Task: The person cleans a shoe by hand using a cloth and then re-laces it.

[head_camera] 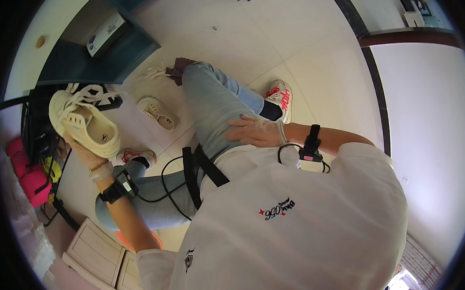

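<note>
My left hand (84, 152), in a thin clear glove, holds up a cream canvas shoe (109, 136) by its sole side. White laces (92, 92) hang loosely over the shoe's toe end, and its insole bears a dark mark. The matching cream shoe (159, 113) stands on the floor, its eyelets showing no lace. My right hand (255, 131), gloved too, lies flat on the right thigh of my jeans (205, 103) with its fingers spread. Beyond my right knee, a heap of white laces (151, 72) lies on the tiles beside a dark purple cloth (180, 69).
A dark blue cabinet (135, 60) with a white box (106, 34) on its shelf is at upper left. Pink bags (29, 173) and black items stand at far left. Below are pale wooden drawers (97, 248). Black cables (164, 183) run from my wrist devices.
</note>
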Demonstrator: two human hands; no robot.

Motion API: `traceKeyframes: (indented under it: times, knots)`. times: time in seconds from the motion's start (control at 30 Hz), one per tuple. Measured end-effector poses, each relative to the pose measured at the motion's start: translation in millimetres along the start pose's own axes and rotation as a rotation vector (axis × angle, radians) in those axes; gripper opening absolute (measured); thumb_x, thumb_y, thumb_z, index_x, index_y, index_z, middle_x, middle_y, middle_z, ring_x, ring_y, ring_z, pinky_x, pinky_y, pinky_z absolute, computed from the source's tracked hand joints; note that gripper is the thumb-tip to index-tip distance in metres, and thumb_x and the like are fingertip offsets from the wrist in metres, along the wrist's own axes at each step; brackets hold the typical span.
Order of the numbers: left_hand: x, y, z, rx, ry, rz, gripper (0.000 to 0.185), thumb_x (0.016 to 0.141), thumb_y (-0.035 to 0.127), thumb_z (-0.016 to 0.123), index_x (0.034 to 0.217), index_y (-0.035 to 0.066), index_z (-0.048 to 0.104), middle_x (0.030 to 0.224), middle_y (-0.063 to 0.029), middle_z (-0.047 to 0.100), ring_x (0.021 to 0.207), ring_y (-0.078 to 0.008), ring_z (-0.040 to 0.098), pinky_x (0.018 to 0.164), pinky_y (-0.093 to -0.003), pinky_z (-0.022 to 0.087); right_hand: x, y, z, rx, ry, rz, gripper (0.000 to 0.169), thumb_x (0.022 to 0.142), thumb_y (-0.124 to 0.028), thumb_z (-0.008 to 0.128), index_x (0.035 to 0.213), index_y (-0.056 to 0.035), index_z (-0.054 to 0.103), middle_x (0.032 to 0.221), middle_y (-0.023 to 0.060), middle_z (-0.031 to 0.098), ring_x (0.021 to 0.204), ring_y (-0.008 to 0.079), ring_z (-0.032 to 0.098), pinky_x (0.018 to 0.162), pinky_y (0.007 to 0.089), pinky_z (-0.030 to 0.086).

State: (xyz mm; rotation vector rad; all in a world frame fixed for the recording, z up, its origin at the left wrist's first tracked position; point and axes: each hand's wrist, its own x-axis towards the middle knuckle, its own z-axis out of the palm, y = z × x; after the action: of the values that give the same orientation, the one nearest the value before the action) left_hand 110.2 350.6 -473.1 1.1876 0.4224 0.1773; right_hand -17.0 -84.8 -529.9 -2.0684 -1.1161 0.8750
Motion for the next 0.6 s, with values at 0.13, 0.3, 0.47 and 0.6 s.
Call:
traceKeyframes:
  times: [0.13, 0.3, 0.47, 0.6]
  knots:
    - [-1, 1, 6, 0.077, -0.006, 0.076, 0.051, 0.094, 0.045, 0.037, 0.129, 0.007, 0.042, 0.123, -0.0078, 0.051, 0.111, -0.0230, 0.051, 0.095, -0.0334, 0.042, 36, 0, -3, -0.239, -0.147, -0.245, 0.046, 0.088, -0.015, 0.041, 0.133, -0.0085, 0.040, 0.142, 0.0053, 0.036, 0.134, 0.0235, 0.028, 0.109, 0.0475, 0.020]
    - [-3, 8, 12, -0.083, 0.018, 0.009, 0.047, 0.095, 0.041, 0.036, 0.126, 0.007, 0.045, 0.119, -0.0077, 0.053, 0.105, -0.0207, 0.053, 0.089, -0.0311, 0.046, 78, 17, 9, -0.342, -0.237, -0.367, 0.047, 0.089, -0.023, 0.044, 0.134, -0.0105, 0.040, 0.141, 0.0063, 0.038, 0.132, 0.0204, 0.032, 0.109, 0.0437, 0.021]
    - [-9, 15, 14, -0.237, 0.012, -0.069, 0.053, 0.094, 0.047, 0.036, 0.127, 0.007, 0.045, 0.120, -0.0080, 0.054, 0.104, -0.0217, 0.054, 0.090, -0.0323, 0.046, 96, 23, -12, -0.356, -0.091, -0.135, 0.050, 0.088, -0.033, 0.046, 0.135, -0.0153, 0.040, 0.141, 0.0058, 0.037, 0.133, 0.0249, 0.029, 0.109, 0.0466, 0.019]
    - [-13, 21, 15, -0.238, 0.003, -0.024, 0.052, 0.094, 0.046, 0.036, 0.127, 0.007, 0.045, 0.119, -0.0084, 0.055, 0.103, -0.0220, 0.055, 0.089, -0.0324, 0.047, 113, 46, -12, -0.394, 0.005, -0.042, 0.047, 0.088, -0.039, 0.045, 0.131, -0.0195, 0.046, 0.138, 0.0046, 0.041, 0.131, 0.0269, 0.032, 0.105, 0.0540, 0.022]
